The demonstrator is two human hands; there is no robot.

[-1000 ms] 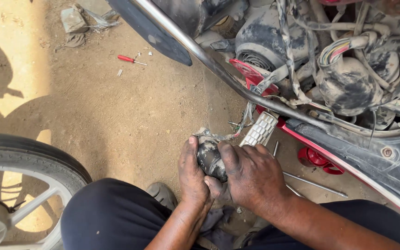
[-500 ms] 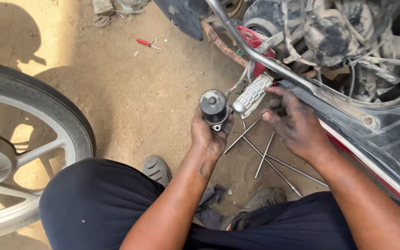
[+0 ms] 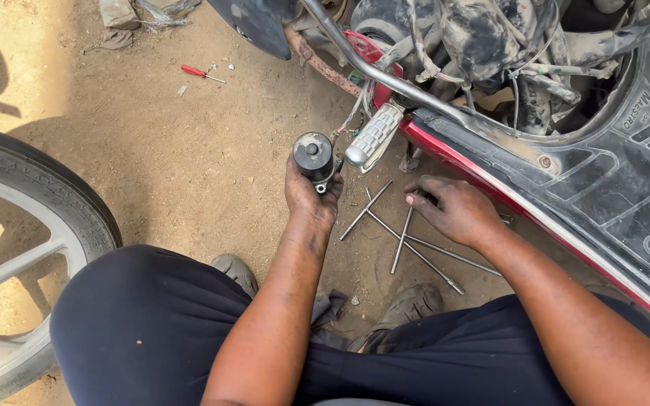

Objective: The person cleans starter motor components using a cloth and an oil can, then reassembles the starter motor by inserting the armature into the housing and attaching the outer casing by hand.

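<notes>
My left hand grips a small dark cylindrical motor part, held upright above the dirt ground. My right hand hovers just over several long thin metal rods that lie crossed on the ground; its fingers are spread and curled downward, and nothing sits in it. A ribbed silver footrest sticks out from the motorbike right beside the held part.
The red and black motorbike body with exposed engine and cables fills the upper right. A tyre and alloy wheel stand at the left. A red-handled screwdriver lies on the dirt farther off. My knees and shoes are below.
My right hand has come down from the bike frame toward the rods on the ground. My left hand keeps hold of the motor part, which has stayed near the footrest.
</notes>
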